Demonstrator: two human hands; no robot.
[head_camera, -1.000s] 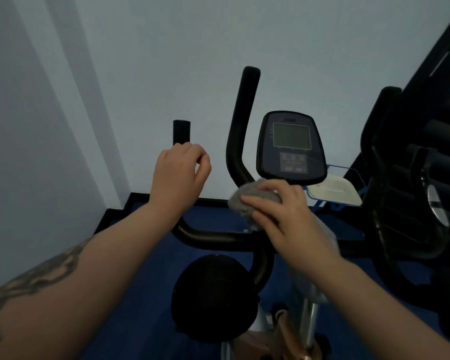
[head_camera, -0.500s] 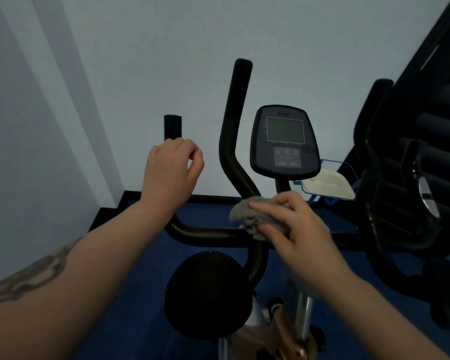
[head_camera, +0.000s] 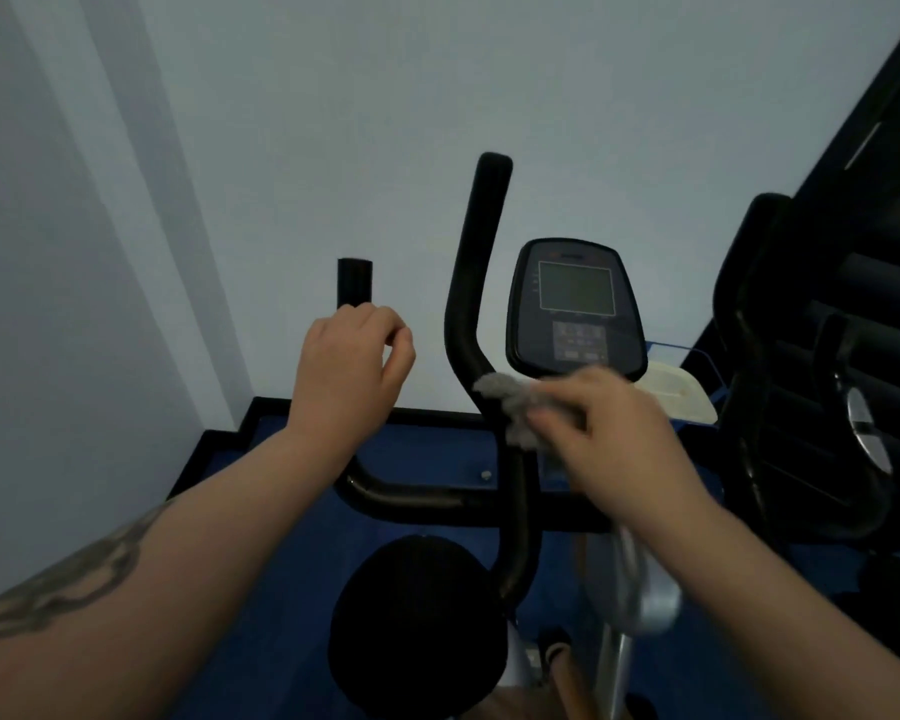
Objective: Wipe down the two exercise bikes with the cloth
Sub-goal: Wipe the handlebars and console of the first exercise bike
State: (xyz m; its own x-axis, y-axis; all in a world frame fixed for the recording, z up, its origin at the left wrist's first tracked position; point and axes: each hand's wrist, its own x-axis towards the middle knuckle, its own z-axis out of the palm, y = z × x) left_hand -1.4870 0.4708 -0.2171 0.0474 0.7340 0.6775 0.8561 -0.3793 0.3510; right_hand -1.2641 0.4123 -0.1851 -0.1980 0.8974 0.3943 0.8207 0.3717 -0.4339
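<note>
The right hand (head_camera: 614,433) has its fingers (head_camera: 557,423) bunched on the grey cloth (head_camera: 510,402), pressing it against the near bike's tall black handlebar (head_camera: 476,283) below the console (head_camera: 575,304), while the left hand (head_camera: 352,366) grips the short bar (head_camera: 354,283), fingers curled.

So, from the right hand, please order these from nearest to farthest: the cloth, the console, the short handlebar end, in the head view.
1. cloth, gripped by the right hand.
2. console, just above it.
3. short handlebar end, far left, above the left hand.
</note>
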